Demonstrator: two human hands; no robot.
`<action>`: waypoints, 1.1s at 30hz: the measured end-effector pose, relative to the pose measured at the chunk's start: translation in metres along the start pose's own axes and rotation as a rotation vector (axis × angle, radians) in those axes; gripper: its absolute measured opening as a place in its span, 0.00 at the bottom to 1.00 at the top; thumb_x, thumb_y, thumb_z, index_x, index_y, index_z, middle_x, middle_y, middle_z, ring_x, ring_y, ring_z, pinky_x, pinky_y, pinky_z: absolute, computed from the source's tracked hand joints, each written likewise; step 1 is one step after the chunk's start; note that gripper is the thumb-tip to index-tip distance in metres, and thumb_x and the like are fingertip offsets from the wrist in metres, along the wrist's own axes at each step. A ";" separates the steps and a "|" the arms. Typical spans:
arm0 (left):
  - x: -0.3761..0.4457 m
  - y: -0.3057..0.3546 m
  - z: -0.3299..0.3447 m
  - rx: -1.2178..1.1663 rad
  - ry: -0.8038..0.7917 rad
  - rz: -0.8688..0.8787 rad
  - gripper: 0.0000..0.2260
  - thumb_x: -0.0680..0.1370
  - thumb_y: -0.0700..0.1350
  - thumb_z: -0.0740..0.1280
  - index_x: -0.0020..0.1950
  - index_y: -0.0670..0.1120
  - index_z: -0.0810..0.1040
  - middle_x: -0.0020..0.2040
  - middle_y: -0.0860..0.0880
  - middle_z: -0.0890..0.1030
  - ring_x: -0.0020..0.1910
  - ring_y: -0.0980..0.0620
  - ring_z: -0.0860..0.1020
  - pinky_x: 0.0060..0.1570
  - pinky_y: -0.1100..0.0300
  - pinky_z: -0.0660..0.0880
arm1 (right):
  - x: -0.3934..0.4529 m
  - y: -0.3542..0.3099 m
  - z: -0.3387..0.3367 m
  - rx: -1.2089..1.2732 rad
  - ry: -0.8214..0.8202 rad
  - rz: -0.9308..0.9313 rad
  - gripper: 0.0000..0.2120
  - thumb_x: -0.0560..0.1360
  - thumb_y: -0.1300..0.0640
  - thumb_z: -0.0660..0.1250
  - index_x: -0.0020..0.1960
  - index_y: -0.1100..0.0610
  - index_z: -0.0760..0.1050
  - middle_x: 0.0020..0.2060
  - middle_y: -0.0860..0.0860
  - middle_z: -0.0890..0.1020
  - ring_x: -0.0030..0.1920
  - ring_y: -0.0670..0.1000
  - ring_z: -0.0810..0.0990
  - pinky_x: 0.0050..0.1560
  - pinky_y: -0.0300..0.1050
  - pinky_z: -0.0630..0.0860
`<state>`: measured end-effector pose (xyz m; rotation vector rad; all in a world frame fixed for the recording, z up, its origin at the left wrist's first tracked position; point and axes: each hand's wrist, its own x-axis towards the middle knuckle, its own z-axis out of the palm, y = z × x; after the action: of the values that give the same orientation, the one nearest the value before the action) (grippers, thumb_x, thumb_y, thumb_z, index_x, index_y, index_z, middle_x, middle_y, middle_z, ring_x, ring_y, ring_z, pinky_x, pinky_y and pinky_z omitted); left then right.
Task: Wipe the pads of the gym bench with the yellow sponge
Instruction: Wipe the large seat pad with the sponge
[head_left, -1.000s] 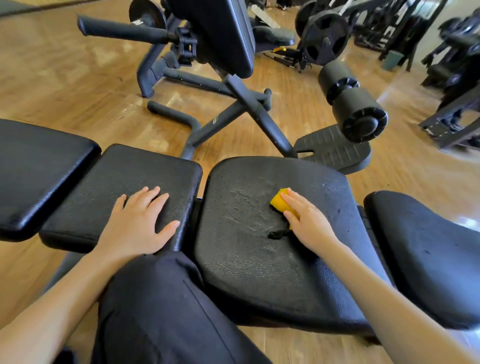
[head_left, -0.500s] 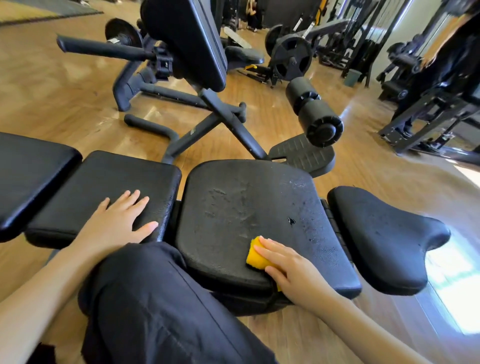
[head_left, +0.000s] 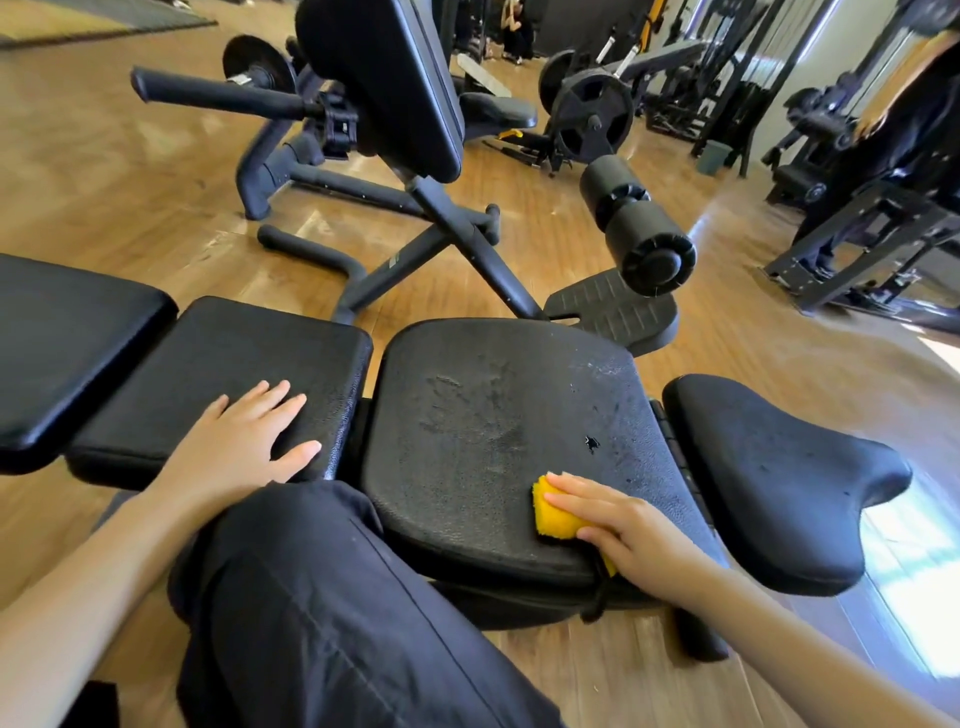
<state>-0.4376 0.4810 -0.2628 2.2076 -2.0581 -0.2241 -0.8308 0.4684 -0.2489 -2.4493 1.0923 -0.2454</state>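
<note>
At lower right, the right hand (head_left: 631, 530) presses the sponge (head_left: 553, 512) onto the middle pad (head_left: 483, 415) — fingers straight, close together; left hand (head_left: 239, 441) rests flat — fingers slightly spread.

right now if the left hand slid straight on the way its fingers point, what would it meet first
More bare pad. The left hand lies flat on the second pad, fingers aimed at its far edge. Past that edge there is only wooden floor, then probably the other machine's curved base bar, though depth is unclear.

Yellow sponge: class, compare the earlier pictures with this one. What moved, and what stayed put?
The right hand slid the yellow sponge from the middle of the seat pad to its near edge, fingers flat on it throughout. The left hand stayed flat on the neighbouring pad.
</note>
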 end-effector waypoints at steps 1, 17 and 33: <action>0.000 0.000 0.001 -0.002 0.006 0.001 0.28 0.78 0.58 0.56 0.75 0.49 0.55 0.77 0.50 0.52 0.76 0.53 0.48 0.72 0.52 0.47 | 0.008 0.004 0.000 -0.006 0.020 0.012 0.21 0.77 0.54 0.58 0.68 0.39 0.63 0.69 0.32 0.62 0.69 0.31 0.57 0.69 0.27 0.52; 0.013 -0.001 0.009 -0.001 0.080 0.103 0.36 0.70 0.63 0.51 0.66 0.40 0.72 0.69 0.41 0.71 0.69 0.41 0.67 0.63 0.38 0.64 | 0.154 0.074 -0.036 -0.035 0.208 0.197 0.20 0.77 0.63 0.59 0.68 0.53 0.67 0.71 0.48 0.66 0.72 0.48 0.61 0.71 0.41 0.55; 0.021 -0.003 0.014 0.038 0.053 0.114 0.39 0.75 0.68 0.43 0.64 0.40 0.73 0.66 0.41 0.73 0.66 0.41 0.70 0.58 0.36 0.68 | 0.201 0.111 -0.058 0.029 0.400 0.363 0.20 0.78 0.60 0.59 0.69 0.53 0.67 0.71 0.49 0.66 0.70 0.53 0.65 0.71 0.47 0.60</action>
<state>-0.4362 0.4602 -0.2775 2.0843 -2.1681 -0.1156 -0.7885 0.2350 -0.2534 -2.1738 1.6606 -0.6451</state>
